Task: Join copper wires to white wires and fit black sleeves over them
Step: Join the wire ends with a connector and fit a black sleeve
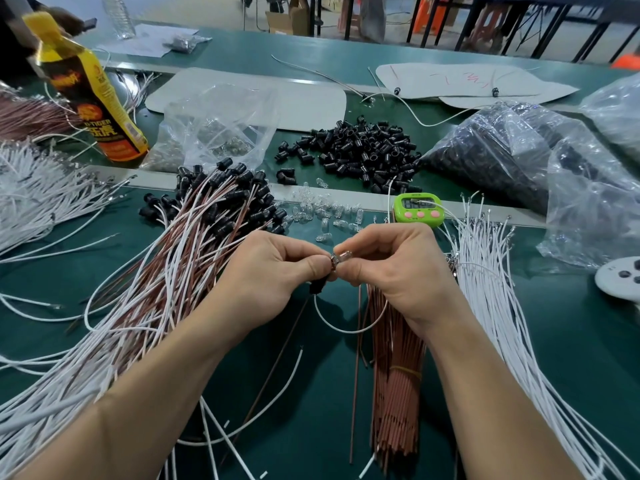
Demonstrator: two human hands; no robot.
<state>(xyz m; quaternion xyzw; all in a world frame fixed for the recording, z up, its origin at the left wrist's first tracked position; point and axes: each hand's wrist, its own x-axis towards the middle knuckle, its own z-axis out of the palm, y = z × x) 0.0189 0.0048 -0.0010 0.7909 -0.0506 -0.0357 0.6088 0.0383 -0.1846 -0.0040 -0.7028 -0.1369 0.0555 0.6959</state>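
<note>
Pinching close together above the green table (pixel 571 341), the left hand (pixel 273 268) and the right hand (pixel 391 268) both gripped one small clear bulb (pixel 341 255) with thumb and forefinger, the left at its base and the right at its tip. A black sleeve (pixel 317 285) hung just under the left fingers, and a white wire (pixel 346 330) looped down from it. Beyond the hands, a clear bag (pixel 214 126) held more bulbs, and a larger crinkled bag (pixel 502 150) on the right was packed with black sleeves. Between the bags lay a loose heap of sleeves (pixel 363 147), and nearer lay scattered bulbs (pixel 322 211) beside a green timer (pixel 419 207). A banded bundle of copper wires (pixel 394 375) lay under the right wrist, a fan of white wires (pixel 485 271) to its right, and a pile of joined wires (pixel 194 237) with sleeves on to the left. A yellow bottle (pixel 90 95) stood at far left. The fingers hid how the wire ends met the bulb, and the timer's display was too small to read.
</note>
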